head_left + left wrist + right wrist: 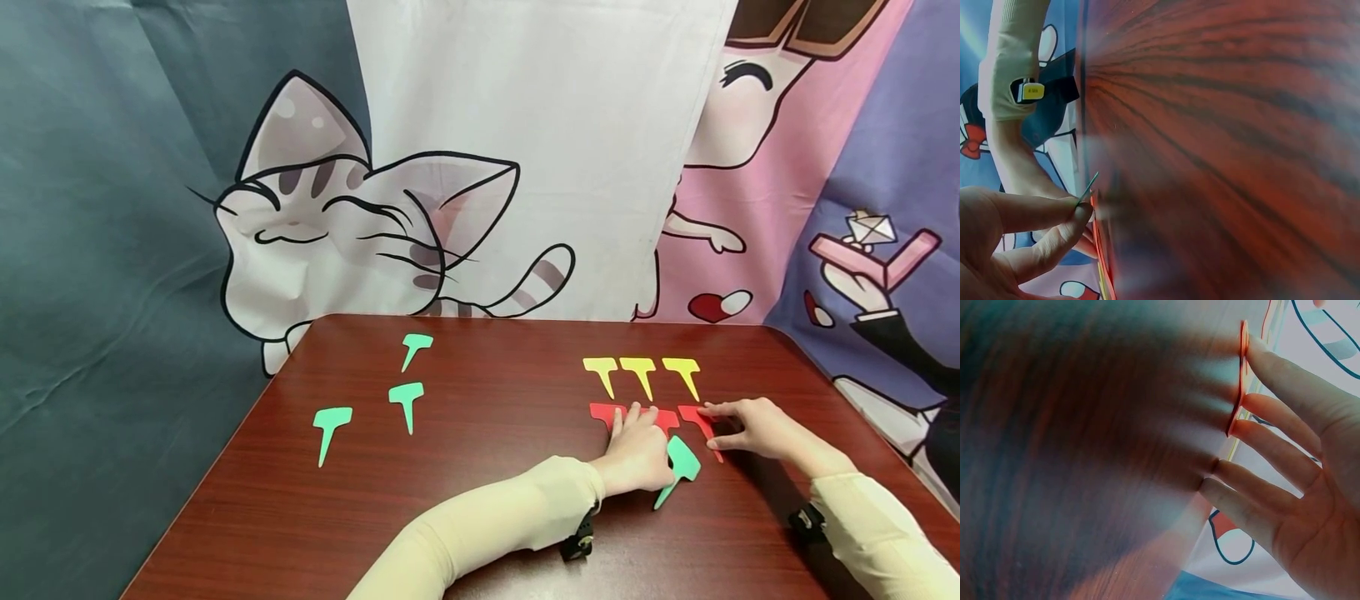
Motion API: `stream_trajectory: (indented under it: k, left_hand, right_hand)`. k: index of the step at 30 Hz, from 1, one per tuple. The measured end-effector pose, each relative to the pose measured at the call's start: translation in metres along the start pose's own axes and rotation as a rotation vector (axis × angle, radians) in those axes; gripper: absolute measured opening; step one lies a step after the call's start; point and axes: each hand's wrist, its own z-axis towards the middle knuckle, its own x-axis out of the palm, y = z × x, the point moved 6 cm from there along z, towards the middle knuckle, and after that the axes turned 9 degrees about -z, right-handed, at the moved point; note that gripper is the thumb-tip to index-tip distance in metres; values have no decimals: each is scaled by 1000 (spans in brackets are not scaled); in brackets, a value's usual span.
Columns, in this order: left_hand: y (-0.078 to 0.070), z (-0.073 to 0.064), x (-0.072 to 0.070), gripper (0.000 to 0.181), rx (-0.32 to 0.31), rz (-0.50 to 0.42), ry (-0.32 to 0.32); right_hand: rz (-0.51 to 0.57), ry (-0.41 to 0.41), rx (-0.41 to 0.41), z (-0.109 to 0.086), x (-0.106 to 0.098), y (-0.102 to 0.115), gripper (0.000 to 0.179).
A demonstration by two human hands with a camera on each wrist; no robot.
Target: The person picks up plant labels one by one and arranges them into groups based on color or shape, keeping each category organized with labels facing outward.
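Observation:
In the head view my left hand (636, 454) reaches over two red T-shaped plant labels (604, 412), partly covering them. Thumb and finger of that hand pinch a green plant label (682, 460), which slants down to the right of the hand; only its thin edge (1089, 187) shows in the left wrist view. My right hand (763, 429) touches the rightmost red plant label (702, 422), which lies on the table. Seen from the right wrist, the fingers (1279, 450) are spread and fairly straight, thumb and fingertips resting along this red label's edge (1241, 381).
A row of three yellow plant labels (637, 365) lies just behind the red ones. Three more green plant labels (406, 395) are scattered on the left of the brown table (480, 500). Behind the table hangs a cartoon-printed cloth (585, 125).

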Motion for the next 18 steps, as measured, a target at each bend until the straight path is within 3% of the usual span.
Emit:
stream_trajectory:
  k: [9, 18]
  left_hand:
    - [-16, 2, 10, 31, -30, 14, 9]
    - [-22, 6, 19, 25, -59, 28, 13]
  right_hand:
    - [3, -12, -7, -2, -1, -1, 58]
    - [0, -18, -12, -1, 0, 0, 58]
